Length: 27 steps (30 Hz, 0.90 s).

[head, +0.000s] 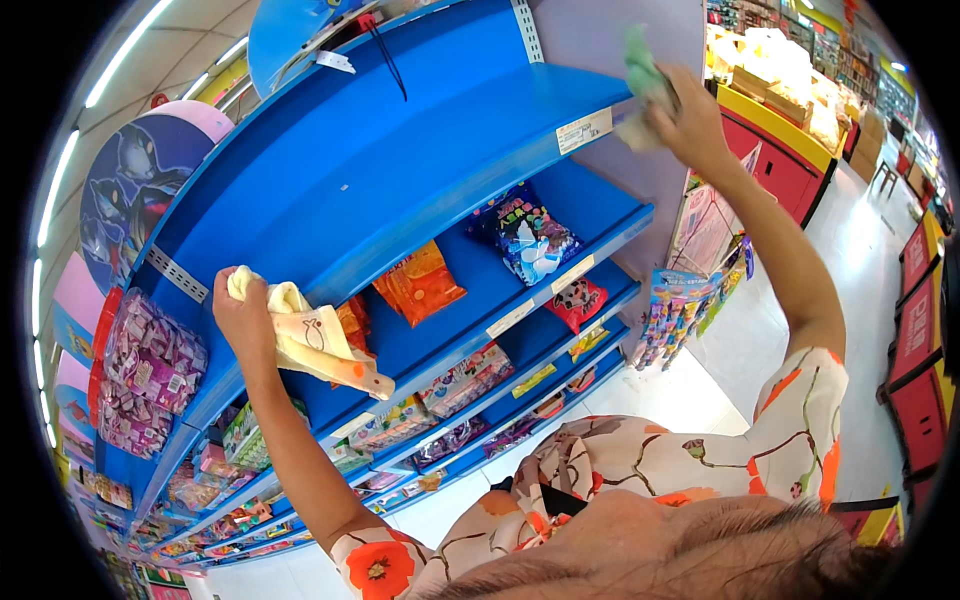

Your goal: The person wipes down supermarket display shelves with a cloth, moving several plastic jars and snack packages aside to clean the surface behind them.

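Observation:
My left hand (pixel 247 307) grips a cream-yellow cloth (pixel 322 337) with a printed drawing, its free end hanging in front of the blue shelving. At the upper right, my right hand (pixel 679 112) holds a green and whitish cloth (pixel 645 82), blurred, beside the right end of the upper blue shelf (pixel 480 127). That shelf's front edge carries a price label (pixel 583 132). A small white scrap (pixel 344 187) lies on its surface.
Lower shelves hold an orange snack bag (pixel 420 283), a dark blue candy bag (pixel 532 236) and a pink packet (pixel 577 302). Clear tubs of purple sweets (pixel 154 352) stand at left. Hanging packets (pixel 671 304) are by the right end panel (pixel 637 180). A black cord (pixel 390 64) dangles above.

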Motion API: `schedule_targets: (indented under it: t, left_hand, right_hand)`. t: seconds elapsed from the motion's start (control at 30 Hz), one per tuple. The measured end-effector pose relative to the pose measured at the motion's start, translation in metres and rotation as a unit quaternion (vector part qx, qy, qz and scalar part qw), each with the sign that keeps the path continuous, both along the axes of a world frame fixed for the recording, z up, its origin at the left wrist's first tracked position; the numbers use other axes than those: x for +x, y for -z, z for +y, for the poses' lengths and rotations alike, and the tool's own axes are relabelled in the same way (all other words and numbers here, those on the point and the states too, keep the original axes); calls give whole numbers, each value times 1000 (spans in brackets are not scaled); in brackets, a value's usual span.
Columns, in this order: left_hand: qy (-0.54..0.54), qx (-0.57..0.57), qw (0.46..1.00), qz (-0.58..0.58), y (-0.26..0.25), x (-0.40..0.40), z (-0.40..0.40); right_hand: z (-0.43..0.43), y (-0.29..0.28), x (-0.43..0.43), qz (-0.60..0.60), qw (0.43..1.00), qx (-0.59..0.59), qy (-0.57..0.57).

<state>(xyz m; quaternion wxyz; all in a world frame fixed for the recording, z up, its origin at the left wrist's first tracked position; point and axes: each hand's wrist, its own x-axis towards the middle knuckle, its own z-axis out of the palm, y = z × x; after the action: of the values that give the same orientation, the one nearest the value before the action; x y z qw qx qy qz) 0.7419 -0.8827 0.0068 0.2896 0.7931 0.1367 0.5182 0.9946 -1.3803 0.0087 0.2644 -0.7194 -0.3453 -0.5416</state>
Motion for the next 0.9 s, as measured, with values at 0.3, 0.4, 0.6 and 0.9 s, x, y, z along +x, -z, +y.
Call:
schedule_targets:
  t: [0.3, 0.4, 0.6, 0.9]
  left_hand:
    - [2, 4, 1000, 19, -2, 5, 3]
    - [-7, 1, 1000, 21, -4, 3, 3]
    - [-15, -14, 1000, 20, -1, 4, 3]
    - [-36, -32, 998, 28, -4, 10, 5]
  right_hand:
    - [13, 195, 47, 217, 967, -134, 10]
    - [48, 222, 90, 351, 909, -212, 73]
    - [103, 237, 153, 362, 877, -316, 26]
    - [161, 270, 272, 308, 893, -319, 83]
